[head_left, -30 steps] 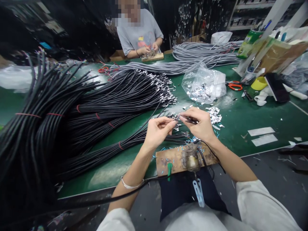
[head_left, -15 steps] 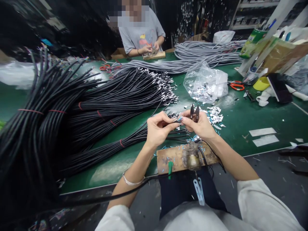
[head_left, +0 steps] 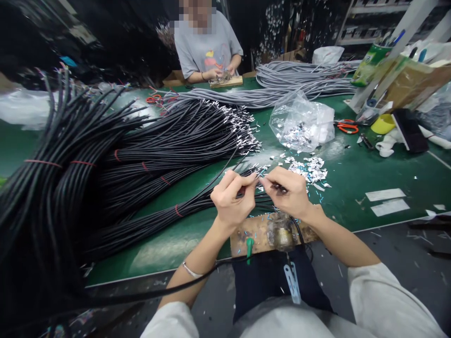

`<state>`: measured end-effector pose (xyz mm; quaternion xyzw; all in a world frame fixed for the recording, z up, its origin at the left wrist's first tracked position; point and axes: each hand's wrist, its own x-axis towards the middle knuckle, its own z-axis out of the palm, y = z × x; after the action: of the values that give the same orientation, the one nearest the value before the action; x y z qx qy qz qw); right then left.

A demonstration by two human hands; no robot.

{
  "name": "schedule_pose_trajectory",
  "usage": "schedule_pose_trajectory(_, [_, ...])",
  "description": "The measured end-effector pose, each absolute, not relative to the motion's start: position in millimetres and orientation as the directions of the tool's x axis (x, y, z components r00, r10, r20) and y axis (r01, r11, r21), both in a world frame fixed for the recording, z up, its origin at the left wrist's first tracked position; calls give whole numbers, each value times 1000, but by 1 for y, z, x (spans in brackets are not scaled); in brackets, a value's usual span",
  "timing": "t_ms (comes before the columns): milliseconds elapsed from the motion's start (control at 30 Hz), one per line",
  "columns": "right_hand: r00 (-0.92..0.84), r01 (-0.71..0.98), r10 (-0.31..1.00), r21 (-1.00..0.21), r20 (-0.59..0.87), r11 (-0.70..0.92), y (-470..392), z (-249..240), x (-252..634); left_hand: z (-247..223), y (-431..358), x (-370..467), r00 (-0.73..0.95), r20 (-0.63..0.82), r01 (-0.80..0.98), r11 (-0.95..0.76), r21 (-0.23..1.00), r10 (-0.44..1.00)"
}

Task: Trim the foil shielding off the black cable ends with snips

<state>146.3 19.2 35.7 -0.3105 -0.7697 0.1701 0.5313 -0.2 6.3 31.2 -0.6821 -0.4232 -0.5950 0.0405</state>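
Observation:
My left hand (head_left: 233, 197) is closed in a pinch above the wooden board, on what looks like the end of a black cable; the fingers hide most of it. Fingertip to fingertip with it, my right hand (head_left: 291, 191) is closed too. Dark snips (head_left: 279, 188) are tucked in its grip, largely covered by the fingers. Just beyond both hands lie the stripped silvery ends (head_left: 259, 170) of a tied bundle of black cables (head_left: 155, 225). Below them, a small metal fixture (head_left: 282, 232) sits on the wooden board (head_left: 241, 237), beside a green clip (head_left: 250, 246).
Large black cable bundles (head_left: 169, 145) cover the left of the green table. Foil scraps (head_left: 312, 170), a clear plastic bag (head_left: 299, 119) and orange-handled scissors (head_left: 347, 126) lie to the right. Opposite, a co-worker (head_left: 207, 51) handles something near grey cables (head_left: 303, 75).
Both hands have rolled inward, fingertips still close together. The snips' blades, which pointed up from my right hand, are now mostly hidden. The blue wire bits between the fingertips no longer show.

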Motion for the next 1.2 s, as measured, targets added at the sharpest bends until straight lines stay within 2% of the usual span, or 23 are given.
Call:
schedule_pose_trajectory(133, [-185,204,801,-775,570,598,23,35,150,37,7,-4,-134,835,544,-665,512,534])
schedule_pose_trajectory(200, [-168,174,834,-817,526,551,24,37,152,39,7,-6,-173,838,505,-684,527,517])
schedule_pose_trajectory(400, [-260,165,793,-784,551,599,21,43,152,40,8,-8,-187,853,504,-698,509,487])
schedule_pose_trajectory(833, [-257,99,820,-830,511,549,20,44,149,40,7,-6,-161,860,509,-706,493,484])
schedule_pose_trajectory(1000, [-270,54,852,-876,449,479,21,42,147,39,7,-6,-116,902,571,-715,403,416])
schedule_pose_trajectory(1100, [-229,88,847,-857,479,508,20,42,147,39,7,-6,-69,924,619,-710,336,377])
schedule_pose_trajectory(1200, [-179,141,829,-820,530,555,20,41,146,41,4,-7,-14,911,700,-647,304,413])
